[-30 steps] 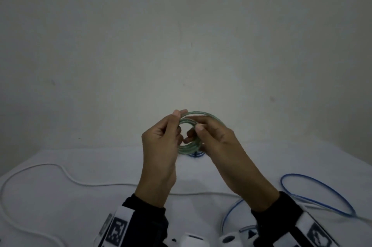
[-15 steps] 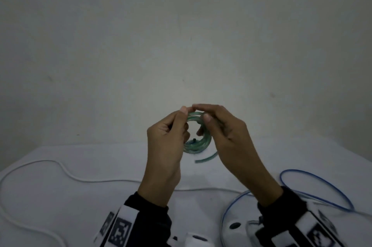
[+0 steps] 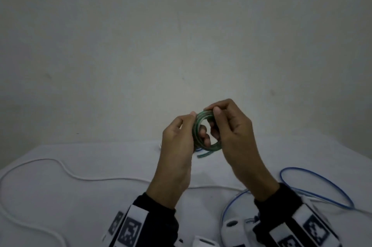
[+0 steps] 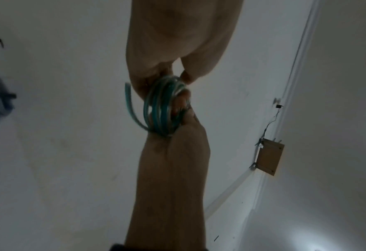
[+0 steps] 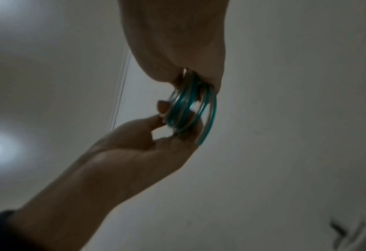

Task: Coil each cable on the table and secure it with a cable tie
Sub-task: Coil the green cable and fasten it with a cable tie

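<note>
Held up above the table [image 3: 100, 196], the green cable [image 3: 198, 126] is now wound into a tighter coil than a second ago, with only a short tail sticking out at 6 o'clock. Coiling looks nearly done; no tie appears on it, though the light is dim. The left hand [image 3: 177, 142] pinches the coil at 9 o'clock. The right hand [image 3: 231, 132] grips it at 12, fingers curled closed around the loops.
</note>
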